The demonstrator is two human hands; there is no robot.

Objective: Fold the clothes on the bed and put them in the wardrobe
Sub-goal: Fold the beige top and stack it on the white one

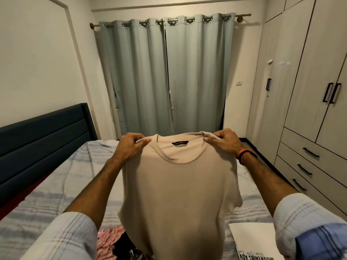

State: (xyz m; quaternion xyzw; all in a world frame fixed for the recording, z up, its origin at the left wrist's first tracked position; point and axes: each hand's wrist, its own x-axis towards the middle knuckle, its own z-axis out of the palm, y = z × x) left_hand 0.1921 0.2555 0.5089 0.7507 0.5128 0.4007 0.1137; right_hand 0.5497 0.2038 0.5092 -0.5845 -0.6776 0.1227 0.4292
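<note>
Above the bed, held up in the air: a beige T-shirt, front toward the camera, round collar uppermost with a small dark label inside the neck, body hanging straight down and covering the middle of the view. Pinched at the shoulder seams, one on each side of the collar. Left hand curled on the left shoulder, thumb and fingers closed over a fold of fabric. Right hand gripping the right shoulder the same way, knuckles up, an orange and black band round the wrist. Both forearms bare, light striped sleeves pushed back near the elbows.

Below the shirt's hem, lying on the striped grey-blue bedsheet: a crumpled pink garment to the left, with something dark beside it, possibly another piece of clothing, too hidden to say. To the right on the sheet, a white garment laid flat with black printed lettering, partly cut off by the frame edge.

Along the left side, a dark blue padded headboard. Straight ahead past the bed, pale grey-green curtains drawn shut on a rod. To the right, the wardrobe, doors closed, black handles, three drawers stacked beneath, also closed.
</note>
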